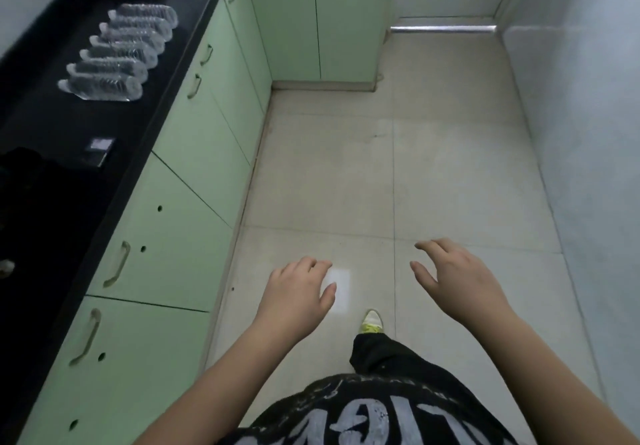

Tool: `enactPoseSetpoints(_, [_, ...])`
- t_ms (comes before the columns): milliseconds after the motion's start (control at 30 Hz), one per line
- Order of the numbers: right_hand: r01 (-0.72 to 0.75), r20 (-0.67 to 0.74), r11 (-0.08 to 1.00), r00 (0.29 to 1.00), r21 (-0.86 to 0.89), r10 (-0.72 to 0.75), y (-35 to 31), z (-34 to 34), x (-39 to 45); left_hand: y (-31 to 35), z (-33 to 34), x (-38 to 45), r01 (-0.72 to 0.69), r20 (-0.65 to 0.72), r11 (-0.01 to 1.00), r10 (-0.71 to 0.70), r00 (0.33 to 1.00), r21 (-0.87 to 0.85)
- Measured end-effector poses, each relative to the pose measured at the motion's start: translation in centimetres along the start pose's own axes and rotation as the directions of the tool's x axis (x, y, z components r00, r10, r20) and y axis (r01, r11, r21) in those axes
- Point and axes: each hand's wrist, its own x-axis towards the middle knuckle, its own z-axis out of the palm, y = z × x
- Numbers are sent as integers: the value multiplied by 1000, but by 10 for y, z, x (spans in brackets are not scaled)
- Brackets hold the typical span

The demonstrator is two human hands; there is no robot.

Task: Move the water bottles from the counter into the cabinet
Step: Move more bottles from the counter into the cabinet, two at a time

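- Bottles (117, 53): a row lying flat on the black table (52, 125), at ten o'clock, well apart from both hands.
- Left hand (298, 299), right hand (453, 278): fingers loosely spread, holding nothing.
- Clear thin plastic; likely light, crushable, prone to roll. Grip mid-body.
- Cabinet (194, 153) doors closed.

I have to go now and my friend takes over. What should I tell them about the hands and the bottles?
Left hand: open, holding nothing, out over the floor.
Right hand: open, holding nothing, out over the floor.
Water bottles: lying on their sides in a row on the black counter, far ahead on the left.
Green cabinet doors in view below the counter are all closed.
Done: nothing yet, by the look of it.
Left: walk over, open a cabinet, move every bottle in.
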Motion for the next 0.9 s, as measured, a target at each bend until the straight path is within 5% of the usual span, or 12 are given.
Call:
enactPoseSetpoints(333, [233,84,964,971,-125,-224,-17,-75,181,-71,-102,110,230,-193,970,-242,951,-79])
enactPoseSetpoints(767, [572,165,807,819,-149,-550,-244,-65,364,-288,-137,134,580,-232,752,-653,721,-314])
enactPoseSetpoints(900, [622,171,764,783,-170,-599,-307,-66,405,-347,-159,154,605,-270,741,-671,691,-292])
